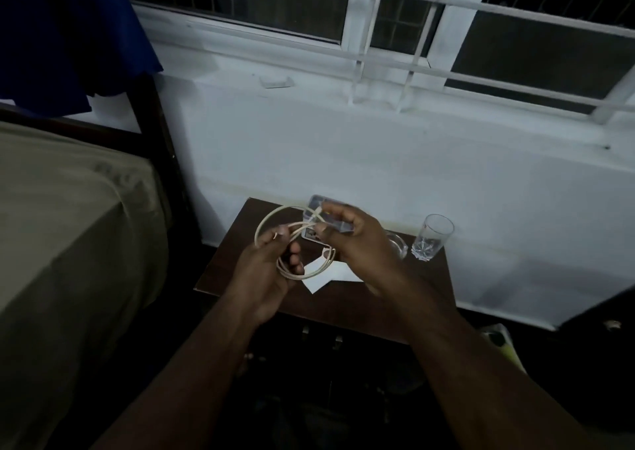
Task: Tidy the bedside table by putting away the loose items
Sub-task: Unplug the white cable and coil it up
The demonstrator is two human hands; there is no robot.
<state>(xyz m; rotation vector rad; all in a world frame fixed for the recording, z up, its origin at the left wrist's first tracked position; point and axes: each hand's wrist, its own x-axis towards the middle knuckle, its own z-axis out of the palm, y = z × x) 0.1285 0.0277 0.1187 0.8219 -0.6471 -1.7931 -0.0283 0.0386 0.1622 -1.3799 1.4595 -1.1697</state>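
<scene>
Now cable point(271, 219) between both hands.

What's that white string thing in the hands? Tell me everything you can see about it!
It is a thin, cream-white cable, looking like smooth plastic, wound into a few loose loops. It is held up above the dark bedside table, not lying on it. The left hand grips the lower part of the loops, while the right hand pinches a strand near the top, where a short end sticks up. It is too blurred to tell what plug it has.
</scene>
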